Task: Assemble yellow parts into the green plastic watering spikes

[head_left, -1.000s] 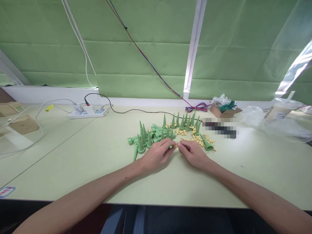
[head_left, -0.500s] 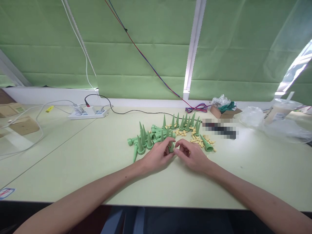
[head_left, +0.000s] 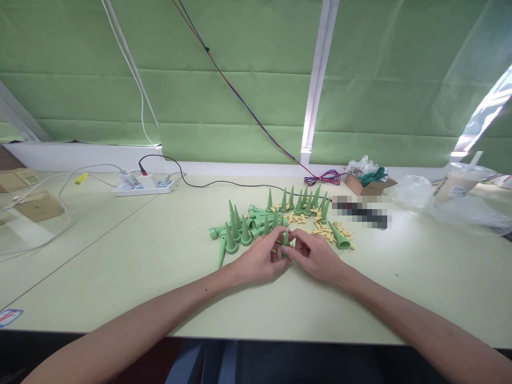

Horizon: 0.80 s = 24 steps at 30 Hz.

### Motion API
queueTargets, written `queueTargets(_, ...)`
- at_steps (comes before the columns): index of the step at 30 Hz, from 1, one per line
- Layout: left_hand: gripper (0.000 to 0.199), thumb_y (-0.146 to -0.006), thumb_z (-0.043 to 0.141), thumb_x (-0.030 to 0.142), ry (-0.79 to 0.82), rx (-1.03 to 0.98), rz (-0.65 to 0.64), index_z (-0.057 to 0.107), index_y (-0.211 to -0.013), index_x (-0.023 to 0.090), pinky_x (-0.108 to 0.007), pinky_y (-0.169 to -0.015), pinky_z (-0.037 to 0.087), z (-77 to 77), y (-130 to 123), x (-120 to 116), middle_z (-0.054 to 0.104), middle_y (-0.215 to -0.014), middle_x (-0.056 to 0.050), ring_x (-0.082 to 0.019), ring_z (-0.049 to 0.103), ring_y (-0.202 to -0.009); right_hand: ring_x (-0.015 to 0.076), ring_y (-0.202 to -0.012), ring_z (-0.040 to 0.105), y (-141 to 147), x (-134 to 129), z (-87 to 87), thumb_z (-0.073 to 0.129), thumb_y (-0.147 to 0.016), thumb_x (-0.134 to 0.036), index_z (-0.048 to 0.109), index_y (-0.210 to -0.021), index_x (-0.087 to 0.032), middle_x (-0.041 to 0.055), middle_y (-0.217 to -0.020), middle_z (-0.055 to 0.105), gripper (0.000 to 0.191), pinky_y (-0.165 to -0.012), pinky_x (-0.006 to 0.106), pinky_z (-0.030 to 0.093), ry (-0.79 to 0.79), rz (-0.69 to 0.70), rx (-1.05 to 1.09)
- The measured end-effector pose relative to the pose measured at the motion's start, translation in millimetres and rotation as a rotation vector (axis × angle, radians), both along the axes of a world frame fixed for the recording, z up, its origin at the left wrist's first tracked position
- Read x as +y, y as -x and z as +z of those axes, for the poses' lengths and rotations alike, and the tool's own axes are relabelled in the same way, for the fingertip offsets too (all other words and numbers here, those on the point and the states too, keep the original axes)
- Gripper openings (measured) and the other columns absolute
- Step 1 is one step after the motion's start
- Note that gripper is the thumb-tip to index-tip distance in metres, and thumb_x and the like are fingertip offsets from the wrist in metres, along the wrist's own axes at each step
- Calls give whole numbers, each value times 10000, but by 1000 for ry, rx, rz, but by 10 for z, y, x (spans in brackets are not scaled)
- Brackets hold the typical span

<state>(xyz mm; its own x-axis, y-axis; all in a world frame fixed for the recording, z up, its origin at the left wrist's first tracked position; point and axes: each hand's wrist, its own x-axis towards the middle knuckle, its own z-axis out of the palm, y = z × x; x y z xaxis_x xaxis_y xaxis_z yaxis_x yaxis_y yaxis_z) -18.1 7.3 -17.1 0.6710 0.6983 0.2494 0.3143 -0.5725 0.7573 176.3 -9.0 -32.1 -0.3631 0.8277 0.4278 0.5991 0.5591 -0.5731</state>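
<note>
Between my two hands a green cone (head_left: pixel 286 238) stands with its tip up. My left hand (head_left: pixel 264 256) is curled round its left side. My right hand (head_left: pixel 314 254) is closed, its thumb and fingertips pressed to the cone's right side; whether a small piece is pinched there is hidden. Several upright green cones (head_left: pixel 231 242) and others lying down are to the left and behind. Small yellow pieces (head_left: pixel 320 229) are scattered behind my right hand. One green cone (head_left: pixel 340 237) lies on its side to the right, its open base showing.
On the table (head_left: pixel 120 277), a white power strip (head_left: pixel 146 185) with cables is at the back left. Cardboard pieces (head_left: pixel 40 206) lie far left. A small carton (head_left: pixel 370 184), plastic bags and a drink cup (head_left: pixel 458 184) are at the right.
The green cone between my hands has moved slightly right and is now more upright. My left hand has shifted a little to the right with it, and my right thumb now overlaps the cone.
</note>
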Motion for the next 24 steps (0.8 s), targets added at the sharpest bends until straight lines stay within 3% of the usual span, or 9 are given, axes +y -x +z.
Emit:
queueTargets(10,457,-854,618,262,102,-43,-25,423,-1267,240,-213,-486,443,-6,-9,-23,619,-997,-32,-97,563,-582,119,-499,418,14,-11,14,528,-941,-298,475,-745,-216,-44,-554,495,218,-537,258,294,-81,-56,-56)
queueTargets(17,437,-858,581,229,-78,69,25,474,-1281,205,-224,-486,379,10,19,-12,506,-608,67,-116,467,-504,115,-487,383,13,-16,-5,489,-935,-274,349,-676,-225,-42,-542,458,298,-517,263,279,-107,-59,-31)
queueTargets(24,331,-887,546,215,-234,82,76,529,-1217,196,-234,-535,411,-14,38,25,651,-970,-34,-96,497,-561,120,-485,404,-25,24,22,484,-906,-267,370,-666,-228,-36,-535,470,268,-522,265,326,-133,-168,41)
